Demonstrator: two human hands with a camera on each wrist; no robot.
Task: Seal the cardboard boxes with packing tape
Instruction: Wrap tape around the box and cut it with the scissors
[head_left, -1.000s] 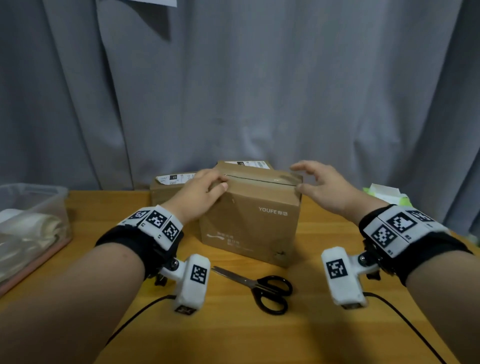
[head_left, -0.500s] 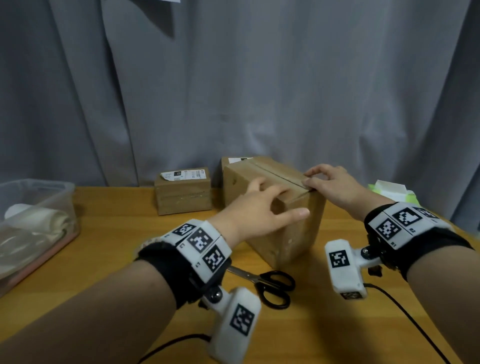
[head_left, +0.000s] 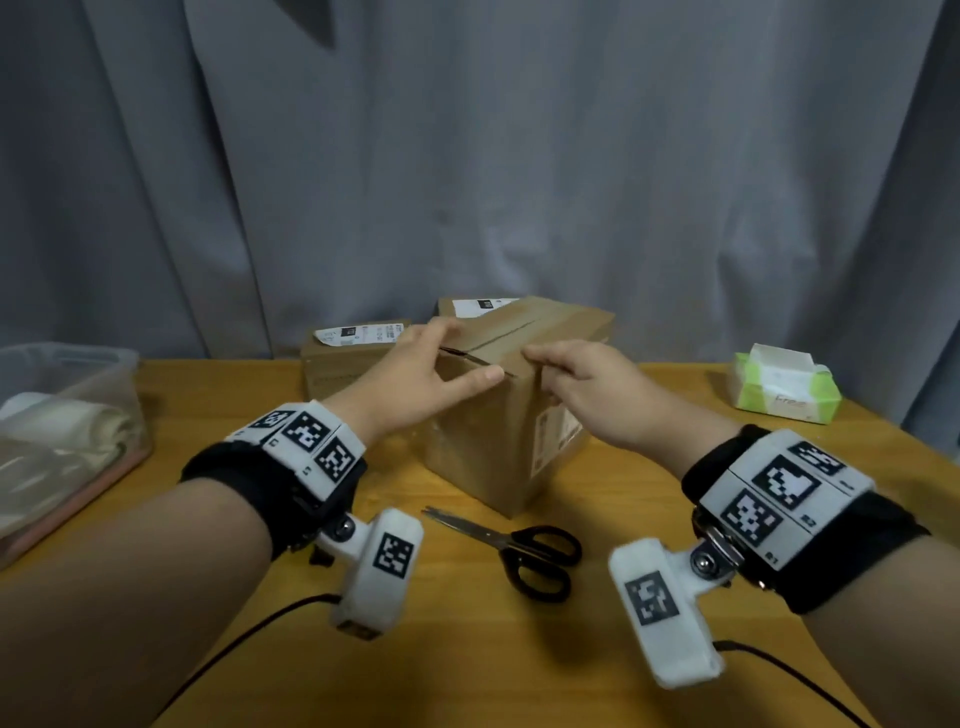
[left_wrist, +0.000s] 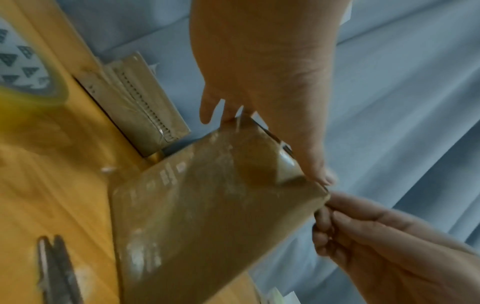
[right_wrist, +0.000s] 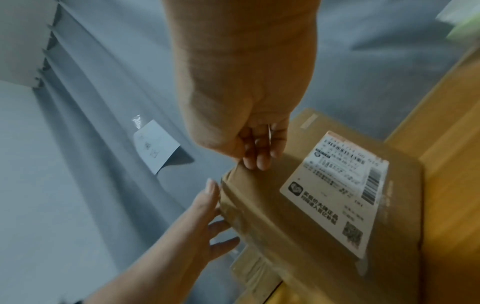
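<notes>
Turned further since a second ago, the cardboard box (head_left: 511, 410) now shows a near corner and a labelled side to the head camera, and both hands have come together at its near top edge.

From the head view, the box stands on the wooden worktop (head_left: 467, 649), just behind the black-handled scissors (head_left: 524, 551). The left hand (head_left: 421, 379) lies over the box's top left edge with fingers straight and thumb along the front rim. The right hand (head_left: 587, 395) curls over the top right edge of the box, its fingers bent down the side. A dark seam runs along the box top. Two smaller boxes (head_left: 353, 358) sit behind the box; a clear plastic bin (head_left: 67, 410) is far to its left, and a green tissue pack (head_left: 782, 384) well to its right.

From the left wrist, the left hand (left_wrist: 262, 82) presses flat fingers on the box (left_wrist: 207, 205), where shiny tape crosses the top corner; the right hand (left_wrist: 363, 236) pinches that corner's edge.

From the right wrist, the right hand (right_wrist: 246, 123) has its fingertips curled on the box (right_wrist: 324, 205) edge, above a white shipping label (right_wrist: 337, 191).
</notes>
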